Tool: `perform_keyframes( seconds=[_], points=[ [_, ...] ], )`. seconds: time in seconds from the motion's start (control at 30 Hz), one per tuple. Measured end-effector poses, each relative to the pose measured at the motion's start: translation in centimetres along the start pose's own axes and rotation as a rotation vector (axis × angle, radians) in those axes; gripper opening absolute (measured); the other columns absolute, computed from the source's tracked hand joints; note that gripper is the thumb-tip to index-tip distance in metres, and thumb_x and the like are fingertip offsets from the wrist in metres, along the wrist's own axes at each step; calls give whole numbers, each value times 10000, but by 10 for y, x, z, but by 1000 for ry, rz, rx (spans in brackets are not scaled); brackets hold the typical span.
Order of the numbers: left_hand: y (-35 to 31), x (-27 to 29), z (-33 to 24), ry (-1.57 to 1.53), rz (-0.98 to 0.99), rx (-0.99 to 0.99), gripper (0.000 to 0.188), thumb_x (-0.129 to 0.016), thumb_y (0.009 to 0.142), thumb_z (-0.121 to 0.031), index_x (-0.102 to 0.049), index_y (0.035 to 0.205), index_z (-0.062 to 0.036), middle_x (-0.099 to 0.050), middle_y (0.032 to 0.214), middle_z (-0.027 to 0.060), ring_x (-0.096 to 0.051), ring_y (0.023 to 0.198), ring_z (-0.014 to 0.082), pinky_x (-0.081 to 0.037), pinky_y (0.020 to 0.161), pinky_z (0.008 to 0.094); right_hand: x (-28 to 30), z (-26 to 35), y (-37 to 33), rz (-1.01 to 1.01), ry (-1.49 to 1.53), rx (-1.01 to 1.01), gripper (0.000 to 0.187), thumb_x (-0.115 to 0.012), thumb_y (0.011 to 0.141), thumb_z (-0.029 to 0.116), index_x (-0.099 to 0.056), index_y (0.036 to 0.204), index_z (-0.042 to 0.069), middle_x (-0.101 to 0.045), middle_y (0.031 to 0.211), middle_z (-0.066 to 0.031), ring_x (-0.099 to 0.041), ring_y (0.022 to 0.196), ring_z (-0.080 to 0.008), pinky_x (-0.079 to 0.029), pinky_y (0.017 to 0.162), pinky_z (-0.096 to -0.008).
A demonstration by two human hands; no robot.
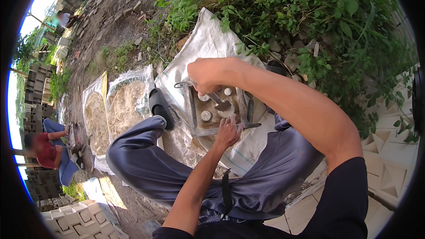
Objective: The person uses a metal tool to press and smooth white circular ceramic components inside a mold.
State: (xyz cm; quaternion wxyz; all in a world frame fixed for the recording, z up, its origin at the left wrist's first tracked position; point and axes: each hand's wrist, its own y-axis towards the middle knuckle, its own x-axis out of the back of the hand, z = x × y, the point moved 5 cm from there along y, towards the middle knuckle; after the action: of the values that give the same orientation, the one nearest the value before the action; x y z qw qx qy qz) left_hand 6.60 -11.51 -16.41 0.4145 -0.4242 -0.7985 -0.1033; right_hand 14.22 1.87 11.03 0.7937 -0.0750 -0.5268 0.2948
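Note:
A square metal mould [193,111] with bar handles on two sides sits between my legs on a white woven sack [203,33]. Pale round pieces, such as a round plug [206,115], stand in its greyish fill. From the far left side, my right hand [202,76] is closed around the handle of a small trowel. The trowel blade [223,106] lies over a pale round patch inside the mould. At the near edge, my left hand [229,132] rests with its fingers reaching forward beside that patch; the fingertips are partly hard to make out.
Sacks of pale powder [128,99] lie open to the left. A dark sandal [159,106] is on my left foot. Green plants [310,13] grow at the far right. Patterned blocks [84,219] are stacked at lower left; a person in red [46,152] sits beyond.

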Motion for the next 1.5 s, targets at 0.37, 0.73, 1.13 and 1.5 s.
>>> perform_keyframes(
  seconds=[0.37, 0.73, 1.13, 1.5],
  points=[
    [-32, 49, 46, 379, 108, 107, 673, -345, 985, -506, -437, 1267, 97, -578, 1169, 301, -514, 1161, 364, -284, 1058, 472, -1, 0, 2, -9, -18, 7, 202, -757, 753, 178, -708, 857, 13, -704, 852, -183, -687, 787, -304, -537, 679, -389],
    [-40, 70, 58, 455, 90, 231, 691, -353, 972, -548, -468, 1294, 52, -618, 1131, 275, -502, 1194, 350, -290, 1070, 462, -3, -3, 1, -16, 3, -13, 187, -742, 747, 161, -714, 867, 21, -705, 858, -180, -689, 782, -293, -539, 676, -388],
    [-45, 65, 78, 598, -47, 130, 693, -422, 940, -572, -534, 1266, 30, -568, 1239, 269, -428, 1281, 396, -190, 1158, 462, -2, 1, 1, 11, -1, -18, 187, -752, 753, 154, -716, 880, 21, -706, 867, -185, -687, 794, -305, -538, 690, -393],
    [-42, 90, 93, 755, -160, -100, 542, -396, 980, -380, -494, 1276, 63, -516, 1341, 230, -324, 1389, 351, -109, 1178, 517, -2, 3, 4, -1, 6, 1, 184, -750, 754, 163, -706, 858, 18, -704, 834, -174, -686, 762, -299, -536, 669, -389]
  ],
)
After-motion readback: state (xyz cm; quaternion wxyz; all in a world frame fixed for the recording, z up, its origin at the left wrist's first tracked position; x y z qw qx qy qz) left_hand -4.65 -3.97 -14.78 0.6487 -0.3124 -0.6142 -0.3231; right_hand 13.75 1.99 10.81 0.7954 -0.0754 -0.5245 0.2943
